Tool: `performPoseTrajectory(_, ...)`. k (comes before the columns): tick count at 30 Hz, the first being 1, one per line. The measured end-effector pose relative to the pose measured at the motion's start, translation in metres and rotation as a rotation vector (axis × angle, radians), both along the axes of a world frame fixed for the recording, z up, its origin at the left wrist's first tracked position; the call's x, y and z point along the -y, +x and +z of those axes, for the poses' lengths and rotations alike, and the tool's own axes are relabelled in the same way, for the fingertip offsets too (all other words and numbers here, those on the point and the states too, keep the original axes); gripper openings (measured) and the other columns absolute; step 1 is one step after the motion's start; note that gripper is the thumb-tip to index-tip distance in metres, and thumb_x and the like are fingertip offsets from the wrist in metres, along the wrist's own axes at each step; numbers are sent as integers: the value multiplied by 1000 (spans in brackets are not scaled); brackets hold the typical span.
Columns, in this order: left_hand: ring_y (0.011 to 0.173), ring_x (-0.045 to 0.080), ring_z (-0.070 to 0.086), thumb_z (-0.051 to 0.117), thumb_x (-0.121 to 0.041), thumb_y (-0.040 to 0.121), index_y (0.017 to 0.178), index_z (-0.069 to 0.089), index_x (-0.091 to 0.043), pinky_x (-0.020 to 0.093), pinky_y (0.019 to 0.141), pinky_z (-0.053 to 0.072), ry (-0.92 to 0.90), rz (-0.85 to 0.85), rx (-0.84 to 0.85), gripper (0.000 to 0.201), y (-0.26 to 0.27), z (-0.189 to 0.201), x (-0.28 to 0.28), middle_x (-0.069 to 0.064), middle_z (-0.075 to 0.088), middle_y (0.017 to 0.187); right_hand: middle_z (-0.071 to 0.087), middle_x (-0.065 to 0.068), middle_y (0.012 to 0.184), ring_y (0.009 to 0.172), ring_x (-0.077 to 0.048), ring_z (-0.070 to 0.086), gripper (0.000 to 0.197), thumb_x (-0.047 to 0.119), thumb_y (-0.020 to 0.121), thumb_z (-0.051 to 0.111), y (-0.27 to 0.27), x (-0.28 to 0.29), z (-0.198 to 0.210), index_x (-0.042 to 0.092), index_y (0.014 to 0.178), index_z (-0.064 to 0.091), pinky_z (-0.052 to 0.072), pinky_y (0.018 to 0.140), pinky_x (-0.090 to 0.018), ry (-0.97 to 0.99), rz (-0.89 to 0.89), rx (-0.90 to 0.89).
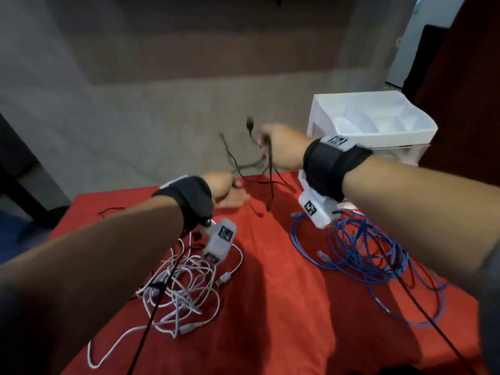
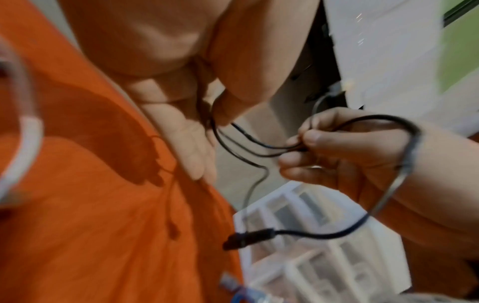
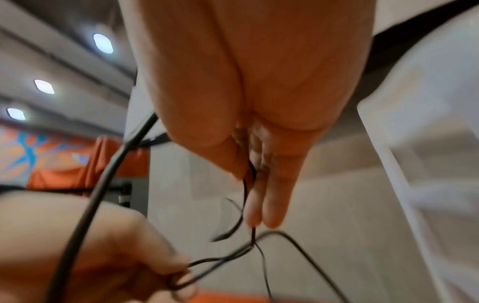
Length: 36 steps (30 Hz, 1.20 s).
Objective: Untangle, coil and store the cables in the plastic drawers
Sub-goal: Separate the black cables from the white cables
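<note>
The white cable [image 1: 184, 290] and blue cable [image 1: 359, 255] lie on the table [image 1: 276, 307]. The black cable [image 1: 259, 163] is pinched by left hand [image 1: 227, 189] and right hand [image 1: 281, 147]; loops are best teased apart gently beside the drawers [image 1: 378, 125].

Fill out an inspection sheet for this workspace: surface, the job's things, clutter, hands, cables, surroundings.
Surface: table under a red cloth, creased.
Job's things: white plastic drawers at the far right corner, top tray open; contents unclear.
Clutter: nothing seen beyond the cables.
Hands: left hand pinches thin black cable strands; right hand grips the same cable higher up, its plug end sticking up.
Cables: white cable tangled near left; blue cable in loose loops on the right; a small dark wire at the far left edge.
Surroundings: grey sofa behind the table.
</note>
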<state>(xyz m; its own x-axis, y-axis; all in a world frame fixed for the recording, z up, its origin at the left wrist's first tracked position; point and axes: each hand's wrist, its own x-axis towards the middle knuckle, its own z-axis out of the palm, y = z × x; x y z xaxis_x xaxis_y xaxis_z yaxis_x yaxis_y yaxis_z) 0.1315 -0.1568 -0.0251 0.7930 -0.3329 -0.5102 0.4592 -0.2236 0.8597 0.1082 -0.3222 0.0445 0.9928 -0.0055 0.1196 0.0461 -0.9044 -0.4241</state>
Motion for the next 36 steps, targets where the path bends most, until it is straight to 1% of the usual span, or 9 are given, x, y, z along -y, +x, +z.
performPoseTrajectory(3,75,23,74,44,-21,106,98,62,-1,25,44,55,355,-189,122,28,-13,-28,-12,11,71,79,72,-18,108,95,-32,66,21,-1,90,57,-2,-9,-48,3,108,67,47,72,-30,-191,56,-210)
performPoseTrajectory(6,103,32,69,51,-24,100,110,70,-5,32,79,57,913,-507,616,29,-23,-32,-28,13,72,107,72,-23,102,76,-24,54,12,3,92,57,0,-18,-74,1,99,67,35,52,-25,-371,121,-375)
performPoseTrajectory(8,101,29,67,53,-23,93,108,70,-11,32,82,54,1023,-637,708,26,-25,-32,-41,9,72,107,67,-20,90,72,-25,51,10,8,92,57,-1,-24,-80,4,92,67,35,51,-28,-510,137,-434)
performPoseTrajectory(15,66,22,62,48,-12,95,87,64,-13,25,53,56,753,-706,502,18,-30,-25,-88,9,63,80,70,-10,87,68,-23,60,17,24,94,68,-15,-32,-59,8,102,65,40,39,-17,-742,155,-693)
performPoseTrajectory(19,76,18,73,51,-6,94,91,72,-19,29,66,60,604,-378,666,25,-24,-9,-111,0,76,84,64,-14,125,76,-19,62,76,20,82,84,-24,-32,-37,15,146,43,50,46,-20,-516,143,-799)
performPoseTrajectory(23,65,0,59,54,-13,94,95,72,-22,12,55,40,832,-403,741,20,-21,9,-138,-17,65,76,55,0,97,64,-11,49,76,0,91,60,-31,-43,-21,21,157,27,40,36,-13,-702,189,-688)
performPoseTrajectory(27,91,20,63,57,-21,91,105,70,-23,23,74,43,1030,-519,788,19,-25,10,-157,-8,70,97,67,-11,122,103,-31,64,46,10,91,54,-37,-60,-11,18,137,54,55,84,-35,-653,209,-441)
performPoseTrajectory(31,100,23,63,59,-27,94,130,59,-29,26,83,48,1032,-571,733,36,-32,1,-162,-2,68,120,71,-5,110,100,-31,65,27,21,90,55,-47,-100,-19,21,115,66,55,86,-35,-495,249,-299)
performPoseTrajectory(36,83,16,72,54,-17,91,100,77,-27,32,78,59,856,-696,593,27,-46,2,-165,-5,78,93,74,4,98,94,-23,68,21,17,87,55,-42,-137,-54,24,94,74,56,85,-31,-252,249,-286)
